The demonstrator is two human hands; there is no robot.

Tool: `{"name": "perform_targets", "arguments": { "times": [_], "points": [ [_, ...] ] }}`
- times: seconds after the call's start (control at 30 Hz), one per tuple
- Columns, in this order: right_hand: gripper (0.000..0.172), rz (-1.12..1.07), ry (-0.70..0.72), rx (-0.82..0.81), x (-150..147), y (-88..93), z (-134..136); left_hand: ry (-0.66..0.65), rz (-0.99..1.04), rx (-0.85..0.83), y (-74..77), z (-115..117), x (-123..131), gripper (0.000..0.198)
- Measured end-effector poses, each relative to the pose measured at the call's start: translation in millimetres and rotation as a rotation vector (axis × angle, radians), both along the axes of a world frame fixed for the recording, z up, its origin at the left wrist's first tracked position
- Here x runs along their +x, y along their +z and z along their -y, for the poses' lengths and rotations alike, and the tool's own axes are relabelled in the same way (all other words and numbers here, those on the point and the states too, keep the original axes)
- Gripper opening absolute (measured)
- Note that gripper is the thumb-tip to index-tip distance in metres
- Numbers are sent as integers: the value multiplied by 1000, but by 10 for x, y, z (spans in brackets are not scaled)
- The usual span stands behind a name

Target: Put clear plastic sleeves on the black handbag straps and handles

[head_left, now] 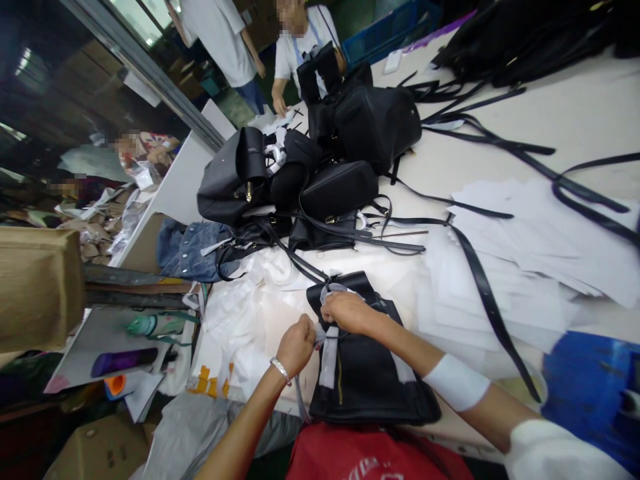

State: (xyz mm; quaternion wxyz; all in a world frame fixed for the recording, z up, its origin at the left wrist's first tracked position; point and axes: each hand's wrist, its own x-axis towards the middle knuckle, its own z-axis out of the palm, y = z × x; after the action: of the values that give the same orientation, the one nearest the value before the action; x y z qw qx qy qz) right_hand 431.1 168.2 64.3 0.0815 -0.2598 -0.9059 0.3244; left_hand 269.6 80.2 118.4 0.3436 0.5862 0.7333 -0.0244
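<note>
On the desk (560, 113): one black bag (370, 393), two hands at its upper end

The black bag lies flat, its top away from the wearer, presumably so that it rests steady without being propped. At its upper left edge, the left hand (297, 343) has its grip pinched together on thin wrapping (320, 335); at its top, the right hand (350, 312) bends its fingertips over pale wrapping, but how firmly that grip is clamped cannot be told. Two white strips (329, 363) run down the bag, perhaps as padding. Beyond it stands a heap of black bags (377, 123), at least five, overlapping too closely for an exact count. Right of it lie loose sheets (540, 220), too many to count, probably kept within reach. Well left of it are one green bottle (155, 325) and one purple cylinder (124, 361).
</note>
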Motion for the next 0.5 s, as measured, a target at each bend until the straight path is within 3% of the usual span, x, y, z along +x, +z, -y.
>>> {"name": "perform_targets", "arguments": {
  "times": [0.1, 0.2, 0.4, 0.5],
  "points": [
    [12, -19, 71, -13, -57, -42, 22, -99, -16, 48, -63, -63, 58, 8],
    [12, -93, 78, -98, -42, -59, -10, -98, -14, 28, -134, -103, 66, 8],
    [20, -197, -181, -115, 428, 126, 15, 8, 132, -17, -218, -101, -48, 11],
    [31, -191, -188, -109, 633, 164, 158, 61, 220, -51, -225, -91, -80, 12]
  ]
}}
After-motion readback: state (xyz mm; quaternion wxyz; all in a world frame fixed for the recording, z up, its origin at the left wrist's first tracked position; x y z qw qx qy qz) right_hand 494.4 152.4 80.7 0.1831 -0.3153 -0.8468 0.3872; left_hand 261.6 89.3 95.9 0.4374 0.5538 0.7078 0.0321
